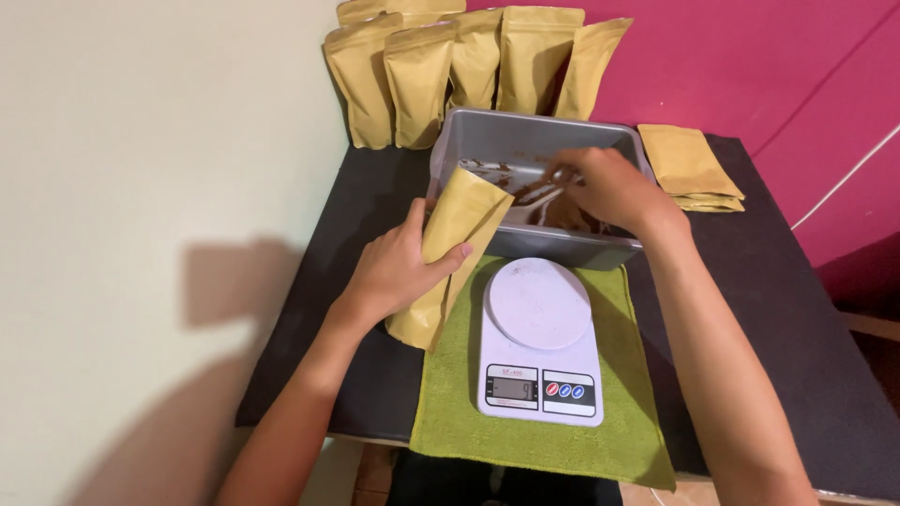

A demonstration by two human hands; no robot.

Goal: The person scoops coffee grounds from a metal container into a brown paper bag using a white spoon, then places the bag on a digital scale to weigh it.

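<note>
Kraft-paper tan pouch [450, 253] tilted at grey metal tray [487, 126] rim, table centre, left hand [398, 272] grip wrapped round it. Right hand [609, 187] grip pinches spoon [539, 192] in brown powder [562, 215]. Risk: powder missing pouch mouth, falling onto white scale [539, 342] or green cloth [450, 412].

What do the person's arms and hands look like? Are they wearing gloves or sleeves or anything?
No gloves and no sleeves in view. Both forearms are bare from the bottom edge of the picture up to the hands. The left hand and the right hand are bare too, with no watch, bracelet or ring that can be seen. The fingernails on the left hand's fingers look short and plain.
</note>
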